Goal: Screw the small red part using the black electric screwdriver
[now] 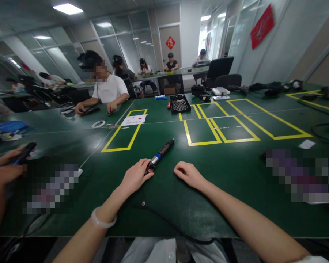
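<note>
One black pen-shaped tool with silver and blue bands is in the left hand, over the green table, its tip toward one o'clock. This hand is wrapped around its rear end. At four o'clock from it, the right hand is curled inward; I cannot tell if it is fully closed. One black rectangular tray stands at one o'clock, one white paper sheet at eleven.

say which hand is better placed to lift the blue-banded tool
Likely left: the left hand holds the rear of the blue-banded tool, while the right hand lies curled on the table, apart from the tool.
</note>
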Available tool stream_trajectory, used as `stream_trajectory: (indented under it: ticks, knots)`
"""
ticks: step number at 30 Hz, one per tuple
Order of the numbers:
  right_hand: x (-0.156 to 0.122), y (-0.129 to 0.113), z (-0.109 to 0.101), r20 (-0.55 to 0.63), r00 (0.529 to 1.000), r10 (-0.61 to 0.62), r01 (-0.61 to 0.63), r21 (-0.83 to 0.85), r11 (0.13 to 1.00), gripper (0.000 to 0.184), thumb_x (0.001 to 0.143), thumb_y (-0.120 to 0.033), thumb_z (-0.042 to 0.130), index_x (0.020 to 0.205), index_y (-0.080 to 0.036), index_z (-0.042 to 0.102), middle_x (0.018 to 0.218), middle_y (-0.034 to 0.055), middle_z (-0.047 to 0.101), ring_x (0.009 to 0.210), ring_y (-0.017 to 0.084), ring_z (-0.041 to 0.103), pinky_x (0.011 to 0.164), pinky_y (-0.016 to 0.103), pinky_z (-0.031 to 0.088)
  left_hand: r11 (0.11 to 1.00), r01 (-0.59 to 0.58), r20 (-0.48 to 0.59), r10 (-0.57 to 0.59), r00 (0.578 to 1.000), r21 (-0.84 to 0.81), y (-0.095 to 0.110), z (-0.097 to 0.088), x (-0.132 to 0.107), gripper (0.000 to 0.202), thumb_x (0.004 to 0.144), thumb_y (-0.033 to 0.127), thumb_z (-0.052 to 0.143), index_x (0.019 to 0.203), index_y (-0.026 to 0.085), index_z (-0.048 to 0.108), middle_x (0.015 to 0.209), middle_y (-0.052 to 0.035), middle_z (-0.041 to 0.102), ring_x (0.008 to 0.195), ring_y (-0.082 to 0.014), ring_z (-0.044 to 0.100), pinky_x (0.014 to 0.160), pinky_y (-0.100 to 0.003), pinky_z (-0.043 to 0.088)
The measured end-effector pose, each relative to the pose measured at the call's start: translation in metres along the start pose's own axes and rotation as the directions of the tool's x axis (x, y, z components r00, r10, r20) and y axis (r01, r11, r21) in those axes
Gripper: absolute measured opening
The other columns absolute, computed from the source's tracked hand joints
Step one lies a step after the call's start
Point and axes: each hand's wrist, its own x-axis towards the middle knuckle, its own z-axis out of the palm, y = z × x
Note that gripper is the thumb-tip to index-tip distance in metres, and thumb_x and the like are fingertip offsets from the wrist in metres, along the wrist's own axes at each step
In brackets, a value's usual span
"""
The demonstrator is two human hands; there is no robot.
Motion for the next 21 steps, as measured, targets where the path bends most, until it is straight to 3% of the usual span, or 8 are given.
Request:
stream_trajectory:
  ticks: [9, 14, 18, 21]
  knots:
    - [-0.001, 0.003, 0.004, 0.023, 1.000, -0.007, 0.007, -0.013, 1.000, 0.014, 0.090, -0.021, 0.052, 0.079, -0.017, 0.060, 0.076, 0.0007, 0.059, 0.069, 0.012, 0.053, 0.065, 0.023, 0.039, 0.949, 0.314, 0.024, -0.313, 0.950, -0.042, -0.122, 0.003, -0.050, 0.068, 0.084, 0.062, 0.034, 0.136, 0.019, 0.039, 0.139, -0.0113, 0.043, 0.116, -0.0281, 0.054, 0.095, -0.041, 0.046]
    - [0.000, 0.002, 0.005, 0.025, 1.000, 0.007, -0.006, -0.018, 1.000, 0.013, 0.089, -0.020, 0.053, 0.080, -0.017, 0.060, 0.076, 0.0008, 0.060, 0.069, 0.012, 0.054, 0.065, 0.023, 0.039, 0.928, 0.369, -0.038, -0.371, 0.928, -0.040, -0.183, 0.006, -0.073, 0.072, 0.080, 0.065, 0.038, 0.132, 0.016, 0.044, 0.134, -0.0146, 0.048, 0.117, -0.0312, 0.054, 0.098, -0.044, 0.044]
    - [0.001, 0.000, 0.004, 0.030, 0.999, 0.015, -0.014, -0.024, 1.000, 0.012, 0.089, -0.019, 0.054, 0.079, -0.017, 0.061, 0.075, 0.0007, 0.059, 0.068, 0.013, 0.054, 0.065, 0.023, 0.039, 0.934, 0.357, -0.068, -0.356, 0.932, -0.007, -0.208, 0.003, -0.085, 0.071, 0.079, 0.064, 0.039, 0.129, 0.013, 0.047, 0.125, -0.0172, 0.055, 0.113, -0.0319, 0.056, 0.099, -0.045, 0.043]
    - [0.001, 0.000, 0.004, 0.038, 0.999, 0.017, -0.016, -0.028, 0.999, 0.012, 0.089, -0.019, 0.054, 0.080, -0.017, 0.061, 0.076, 0.0007, 0.059, 0.068, 0.012, 0.054, 0.065, 0.023, 0.039, 0.930, 0.362, -0.129, -0.352, 0.927, 0.067, -0.201, -0.001, -0.091, 0.068, 0.080, 0.064, 0.038, 0.126, 0.014, 0.048, 0.121, -0.0177, 0.056, 0.109, -0.0329, 0.057, 0.094, -0.045, 0.045]
